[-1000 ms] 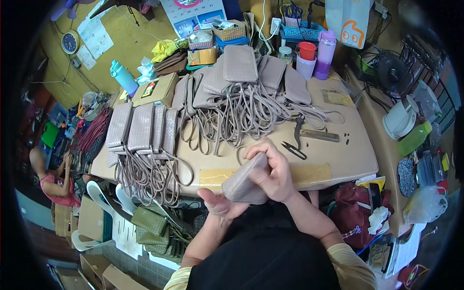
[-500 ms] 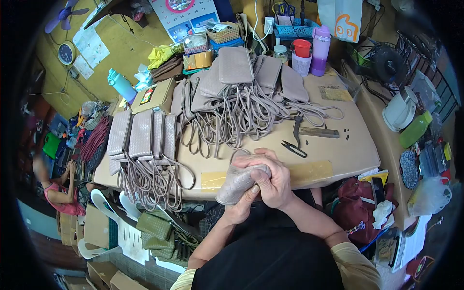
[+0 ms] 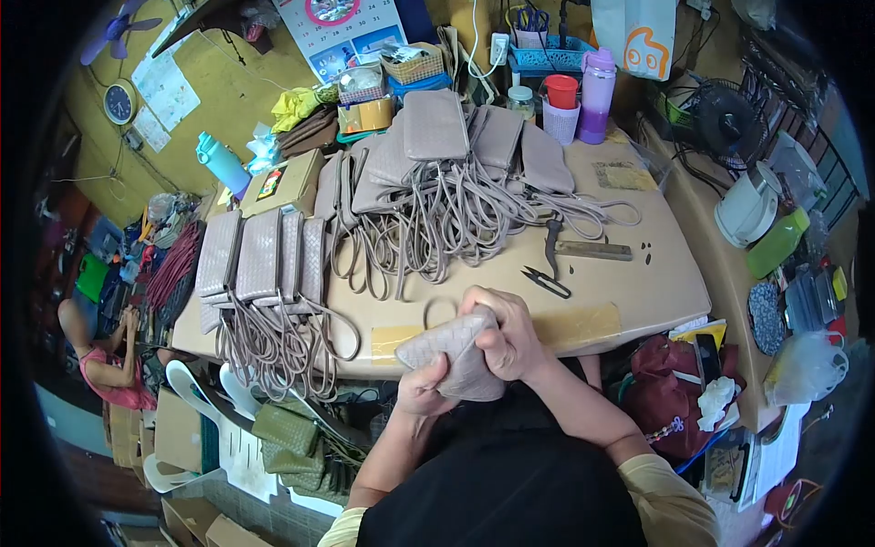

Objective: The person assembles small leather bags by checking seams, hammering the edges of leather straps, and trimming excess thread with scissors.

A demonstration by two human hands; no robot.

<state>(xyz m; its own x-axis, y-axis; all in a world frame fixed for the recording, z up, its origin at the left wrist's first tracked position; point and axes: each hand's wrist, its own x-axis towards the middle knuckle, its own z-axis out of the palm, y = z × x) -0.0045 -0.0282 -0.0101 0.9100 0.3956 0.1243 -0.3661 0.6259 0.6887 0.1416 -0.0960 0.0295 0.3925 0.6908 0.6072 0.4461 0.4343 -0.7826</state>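
The woven pouch (image 3: 447, 354) sits pinched between left hand (image 3: 422, 389) and right hand (image 3: 506, 334).

Taupe woven pouch (image 3: 451, 357) — tilted, held at the table's near edge

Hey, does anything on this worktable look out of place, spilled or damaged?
Nothing looks spilled or damaged. One untidy spot: the straps of the pouch row at the left of the table dangle tangled over its front edge. The left hand and right hand grip a woven pouch.
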